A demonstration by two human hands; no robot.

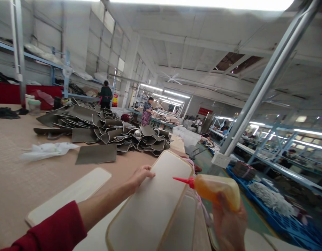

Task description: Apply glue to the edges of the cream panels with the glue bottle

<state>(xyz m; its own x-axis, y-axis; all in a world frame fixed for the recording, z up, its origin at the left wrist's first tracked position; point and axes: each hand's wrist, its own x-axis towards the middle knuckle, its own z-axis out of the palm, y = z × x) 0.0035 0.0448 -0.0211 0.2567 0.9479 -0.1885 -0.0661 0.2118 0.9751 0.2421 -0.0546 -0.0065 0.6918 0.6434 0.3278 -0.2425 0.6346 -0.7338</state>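
A long white panel (150,205) with rounded corners and a tan edge lies tilted in front of me. My left hand (143,177) rests at its left edge, fingertips on the panel. In my right hand (229,219) is a clear squeeze bottle (215,188) of amber liquid, its red nozzle pointing left above the panel's right side. Another white panel (72,195) lies on the table to the left, and more panels are partly hidden beneath the front one.
On the brown table (14,146) are a heap of grey-green pieces (108,129), a flat grey piece (96,154) and crumpled plastic (50,150). A metal post (257,90) slants up at the right, beside blue crates (278,212). Two people stand farther back.
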